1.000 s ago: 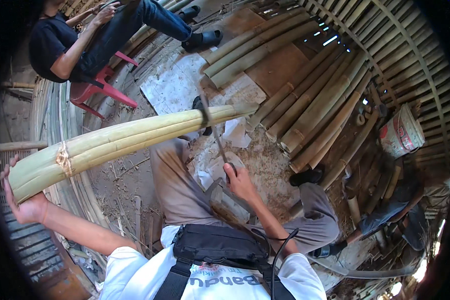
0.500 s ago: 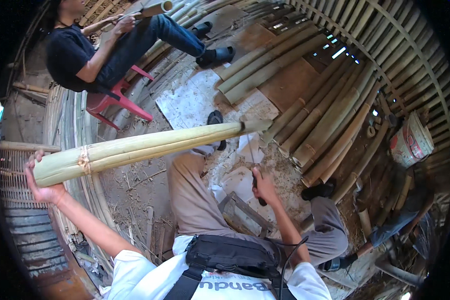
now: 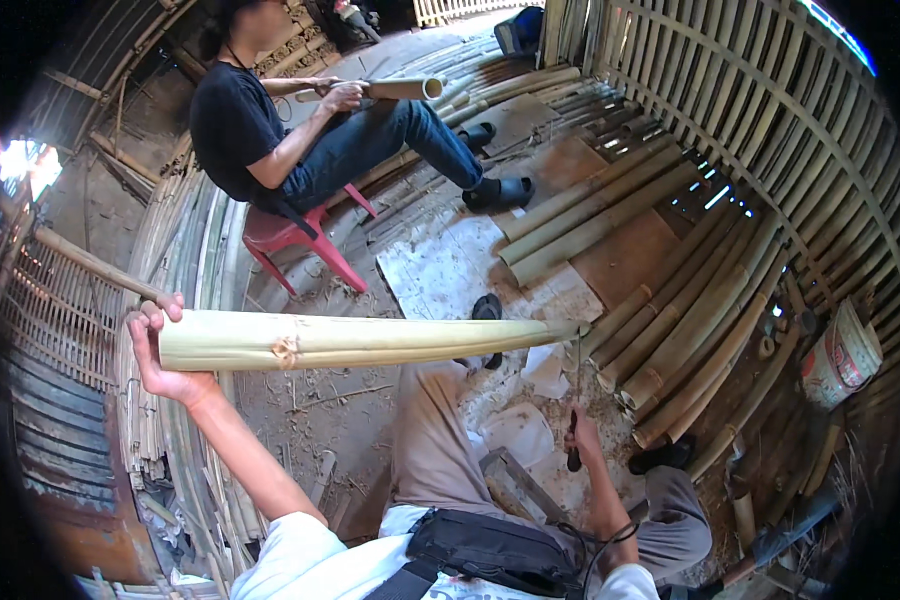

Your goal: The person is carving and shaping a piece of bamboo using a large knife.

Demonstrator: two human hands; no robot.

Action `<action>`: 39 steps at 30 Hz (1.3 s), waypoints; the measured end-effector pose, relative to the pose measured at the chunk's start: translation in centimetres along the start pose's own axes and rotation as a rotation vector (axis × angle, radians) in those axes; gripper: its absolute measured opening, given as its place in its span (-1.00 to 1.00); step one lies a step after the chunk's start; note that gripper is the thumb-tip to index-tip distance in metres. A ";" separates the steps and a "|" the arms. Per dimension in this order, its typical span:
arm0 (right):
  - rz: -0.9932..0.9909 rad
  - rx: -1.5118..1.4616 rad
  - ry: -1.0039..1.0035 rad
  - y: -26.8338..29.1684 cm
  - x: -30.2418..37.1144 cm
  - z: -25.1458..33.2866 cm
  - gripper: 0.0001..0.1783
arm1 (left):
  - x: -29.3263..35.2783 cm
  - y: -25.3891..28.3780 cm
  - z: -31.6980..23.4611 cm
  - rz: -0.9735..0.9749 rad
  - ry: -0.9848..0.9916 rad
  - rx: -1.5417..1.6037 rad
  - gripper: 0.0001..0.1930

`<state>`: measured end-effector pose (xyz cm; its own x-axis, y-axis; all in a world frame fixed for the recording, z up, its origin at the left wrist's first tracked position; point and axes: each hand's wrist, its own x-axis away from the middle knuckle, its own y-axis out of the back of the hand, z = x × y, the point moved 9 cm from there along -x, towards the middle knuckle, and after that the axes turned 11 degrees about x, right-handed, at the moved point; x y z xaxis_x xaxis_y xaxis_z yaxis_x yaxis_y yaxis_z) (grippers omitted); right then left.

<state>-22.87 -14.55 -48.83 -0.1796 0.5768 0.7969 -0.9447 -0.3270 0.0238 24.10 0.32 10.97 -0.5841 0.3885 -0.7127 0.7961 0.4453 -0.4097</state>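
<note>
My left hand (image 3: 160,350) grips the thick end of a long pale split bamboo piece (image 3: 370,340), holding it level across my knees. Its far thin end reaches to the right, where a knife (image 3: 575,400) meets it. My right hand (image 3: 582,440) is closed on the knife's dark handle, blade pointing up at the bamboo tip. I sit with my legs bent in grey trousers, a black waist bag (image 3: 490,550) at my front.
Another person (image 3: 300,140) sits on a red plastic stool (image 3: 290,235) working a bamboo tube. Bamboo poles (image 3: 670,330) lie on the floor at right, a woven bamboo wall (image 3: 770,110) behind. A white bucket (image 3: 840,355) stands far right. Slats are stacked at left.
My left hand has raised the bamboo's thick end until the piece lies level. My right hand with the knife has moved right, to the bamboo's thin tip.
</note>
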 end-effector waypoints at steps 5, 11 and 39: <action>0.190 -0.110 -0.019 -3.5 6.1 1.2 -0.29 | -1.3 -5.2 -1.1 0.290 -0.052 0.215 -0.80; 0.235 0.020 0.340 -10.0 9.6 4.3 -0.35 | -2.7 -5.6 0.5 0.339 0.077 0.387 -0.76; 0.147 0.048 0.266 -5.7 10.0 2.6 -0.32 | -0.9 3.2 -3.7 0.195 0.080 -0.259 -0.86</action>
<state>-18.55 -8.87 -39.36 -0.3846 0.6948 0.6078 -0.8905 -0.4525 -0.0462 26.54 4.40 12.40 -0.4432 0.5439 -0.7126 0.8336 0.5424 -0.1044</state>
